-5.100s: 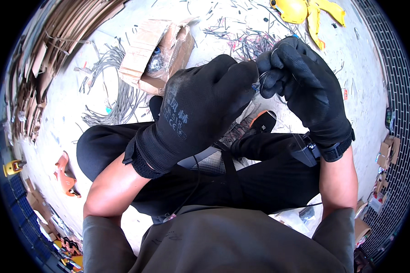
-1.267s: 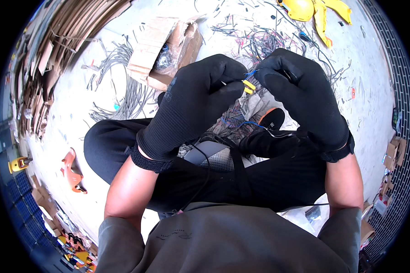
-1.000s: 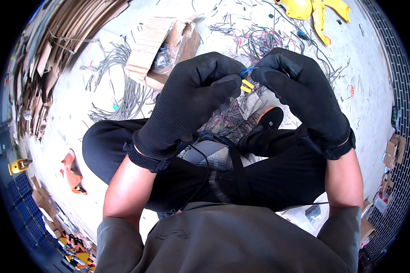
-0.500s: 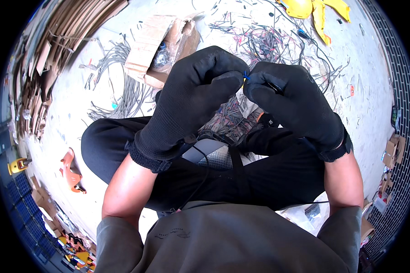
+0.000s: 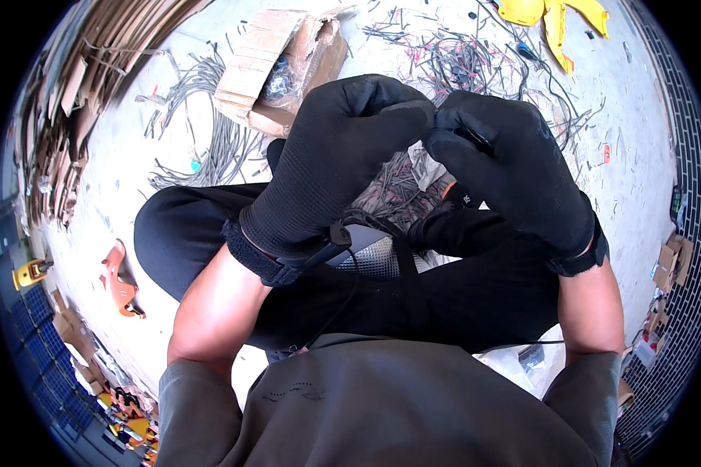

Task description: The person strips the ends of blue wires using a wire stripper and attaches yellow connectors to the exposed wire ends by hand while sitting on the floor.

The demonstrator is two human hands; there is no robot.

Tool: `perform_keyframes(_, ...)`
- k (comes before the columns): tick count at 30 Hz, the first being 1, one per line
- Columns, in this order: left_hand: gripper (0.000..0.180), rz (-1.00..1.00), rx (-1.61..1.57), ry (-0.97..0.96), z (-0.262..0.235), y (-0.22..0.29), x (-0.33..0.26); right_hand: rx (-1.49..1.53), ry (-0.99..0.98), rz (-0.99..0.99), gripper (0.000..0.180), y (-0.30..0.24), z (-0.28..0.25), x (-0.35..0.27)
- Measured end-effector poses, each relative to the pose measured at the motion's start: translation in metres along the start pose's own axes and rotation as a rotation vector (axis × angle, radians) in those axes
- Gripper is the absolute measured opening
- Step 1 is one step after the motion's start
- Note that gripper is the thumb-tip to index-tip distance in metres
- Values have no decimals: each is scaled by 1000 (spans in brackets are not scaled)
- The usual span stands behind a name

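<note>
Both hands wear black gloves and meet fingertip to fingertip above my crossed legs. My left hand point(image 5: 354, 136) is closed in a pinch, its thumb laid along the bent forefinger. Against it, my right hand point(image 5: 506, 152) is closed too, fingers curled. Between the fingertips only a trace of a thin blue wire point(image 5: 436, 117) shows; the gloves hide the rest. Something dark and glossy point(image 5: 479, 141) shows in the curl of the right hand, too hidden to name. Below the hands lies a heap of dark and reddish cable pieces point(image 5: 401, 194).
An opened cardboard box point(image 5: 241, 78) stands beyond my left hand, beside a bundle of grey cables point(image 5: 222, 152). Tangled wires point(image 5: 459, 62) spread ahead, near yellow plastic parts point(image 5: 554, 35). Stacked flat cardboard point(image 5: 70, 117) is far left; an orange part point(image 5: 119, 284) lies by my left knee.
The fingertips have closed together, and the blue and yellow strands seen between them are now almost wholly covered. Both hands have moved slightly right.
</note>
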State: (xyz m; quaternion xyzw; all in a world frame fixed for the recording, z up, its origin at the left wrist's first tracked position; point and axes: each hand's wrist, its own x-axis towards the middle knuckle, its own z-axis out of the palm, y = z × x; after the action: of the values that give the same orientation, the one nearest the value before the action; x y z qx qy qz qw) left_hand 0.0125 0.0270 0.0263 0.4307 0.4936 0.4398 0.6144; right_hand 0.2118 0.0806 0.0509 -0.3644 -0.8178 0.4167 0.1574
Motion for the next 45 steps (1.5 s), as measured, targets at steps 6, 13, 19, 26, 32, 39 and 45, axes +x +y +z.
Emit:
perform_keyframes(6, 29, 344, 338, 7, -14, -10, 4, 80, -11, 60, 17, -3, -8, 4)
perform_keyframes(13, 21, -64, 58, -21, -4, 5, 0, 145, 25, 32, 16, 7, -3, 2)
perform_keyframes(19, 19, 49, 129, 17, -3, 6, 0, 133, 11, 55, 16, 4, -4, 2)
perform_keyframes(26, 13, 419, 223, 92, -3, -11, 7, 55, 127, 25, 22, 6, -12, 2)
perform_keyframes(32, 13, 429, 275, 150, 0, -10, 5, 139, 227, 51, 22, 9, -19, 4)
perform_keyframes(39, 19, 261, 283, 110, -1, -1, 0, -4, 204, -11, 21, 7, 2, 4)
perform_keyframes(45, 19, 153, 42, 71, -5, -1, 3, 297, 93, 164, 19, 1, -1, 5)
